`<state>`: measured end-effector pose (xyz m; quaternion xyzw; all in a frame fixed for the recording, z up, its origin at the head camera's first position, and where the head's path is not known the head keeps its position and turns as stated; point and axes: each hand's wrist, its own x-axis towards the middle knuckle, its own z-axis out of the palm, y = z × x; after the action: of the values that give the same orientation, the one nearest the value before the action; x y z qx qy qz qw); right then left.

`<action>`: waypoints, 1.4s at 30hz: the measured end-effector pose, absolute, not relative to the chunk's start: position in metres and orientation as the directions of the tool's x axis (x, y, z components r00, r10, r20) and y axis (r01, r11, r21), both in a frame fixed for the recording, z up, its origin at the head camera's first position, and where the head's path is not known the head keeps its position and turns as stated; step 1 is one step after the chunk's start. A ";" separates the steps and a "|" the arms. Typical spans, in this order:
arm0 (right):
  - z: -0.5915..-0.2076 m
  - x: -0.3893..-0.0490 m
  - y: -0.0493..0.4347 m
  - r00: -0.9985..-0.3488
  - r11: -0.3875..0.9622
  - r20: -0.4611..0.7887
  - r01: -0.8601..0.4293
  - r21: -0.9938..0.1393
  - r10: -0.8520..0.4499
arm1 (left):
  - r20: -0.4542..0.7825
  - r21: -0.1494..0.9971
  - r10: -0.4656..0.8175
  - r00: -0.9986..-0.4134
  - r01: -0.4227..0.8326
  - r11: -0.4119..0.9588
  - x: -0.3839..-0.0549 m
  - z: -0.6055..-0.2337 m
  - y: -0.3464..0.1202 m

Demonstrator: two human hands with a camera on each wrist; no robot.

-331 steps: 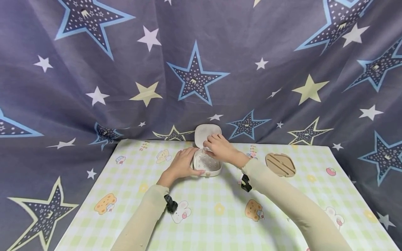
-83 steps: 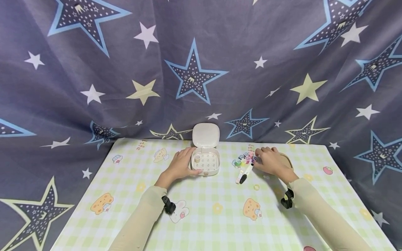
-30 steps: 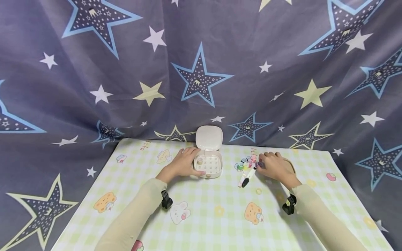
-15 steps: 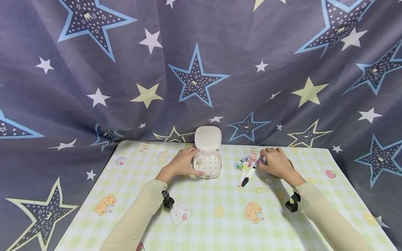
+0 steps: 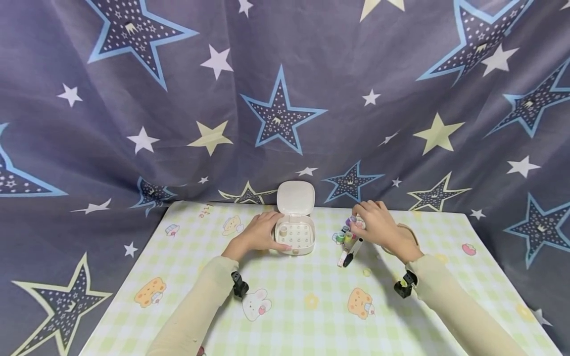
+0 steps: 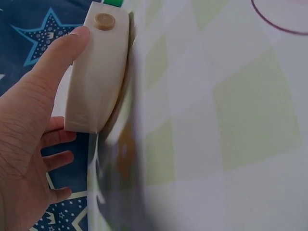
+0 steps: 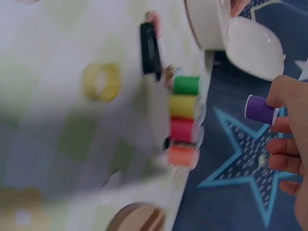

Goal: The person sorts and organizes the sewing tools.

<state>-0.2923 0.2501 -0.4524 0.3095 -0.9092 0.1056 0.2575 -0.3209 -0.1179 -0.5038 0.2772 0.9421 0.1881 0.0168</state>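
A white sewing box [image 5: 297, 251] with its lid [image 5: 296, 198] raised stands near the back of the table. Its inside has rows of pegs, and one beige thread spool [image 5: 283, 231] stands at the left. My left hand [image 5: 258, 233] holds the box's left side, thumb on the front wall near the round tan button [image 6: 104, 21]. My right hand [image 5: 377, 225] pinches a purple thread spool [image 7: 260, 110] between thumb and forefinger, raised over the other spools. Green [image 7: 186, 85], yellow [image 7: 183, 106], red [image 7: 183, 129] and orange [image 7: 182, 156] spools lie grouped below it.
A slim white-and-black tool [image 5: 349, 258] lies in front of the spools. The brown slotted insert [image 7: 139, 219] is partly behind my right hand. A star-printed curtain [image 5: 352, 123] hangs along the table's back edge.
My right hand was over the box at first, then reached the spools on the right. It has now lifted the purple spool and moved left. My left hand stays at the box.
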 end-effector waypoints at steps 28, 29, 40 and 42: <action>-0.433 -0.309 0.148 -0.647 0.709 0.400 -0.705 0.010 -0.649 | 0.120 0.345 0.523 -0.844 0.529 0.775 -0.318 -0.511 -0.116; -0.432 -0.310 0.146 -0.645 0.705 0.395 -0.709 0.010 -0.654 | 0.123 0.343 0.523 -0.843 0.531 0.775 -0.318 -0.511 -0.116; -0.431 -0.327 0.131 -0.636 0.674 0.304 -0.738 0.026 -0.709 | 0.138 0.337 0.524 -0.840 0.537 0.773 -0.319 -0.512 -0.116; -0.433 -0.330 0.129 -0.637 0.669 0.282 -0.743 0.024 -0.718 | 0.136 0.343 0.523 -0.842 0.535 0.772 -0.319 -0.513 -0.116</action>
<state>-0.3297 0.1290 -0.4328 0.4042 -0.9034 0.0470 0.1350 -0.3188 -0.1162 -0.5125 0.2808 0.9412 0.1869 -0.0163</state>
